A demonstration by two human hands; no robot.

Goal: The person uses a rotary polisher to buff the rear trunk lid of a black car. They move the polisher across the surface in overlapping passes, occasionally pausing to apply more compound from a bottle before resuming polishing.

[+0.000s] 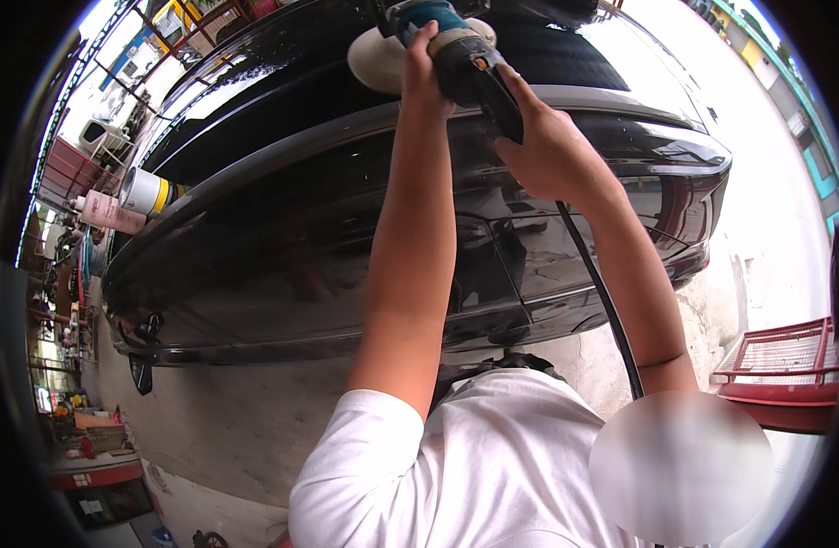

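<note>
My left hand [423, 64] is closed around the front of a blue and black power polisher [465, 59]. The tool's round white foam pad [375, 60] lies against the glossy top surface of a black car [291, 247]. Behind it, my right hand [549, 146] grips the polisher's black rear handle. A black power cord [611, 310] hangs from the handle, down along my right forearm. Both arms reach up and forward from my white T-shirt [474, 466].
A pink bottle [109, 212] and a white can with a yellow band [150, 192] rest on the car at the left. A red metal rack [785, 354] stands at the right. The concrete floor [227, 420] lies below the car, with cluttered shelves [86, 438] at the lower left.
</note>
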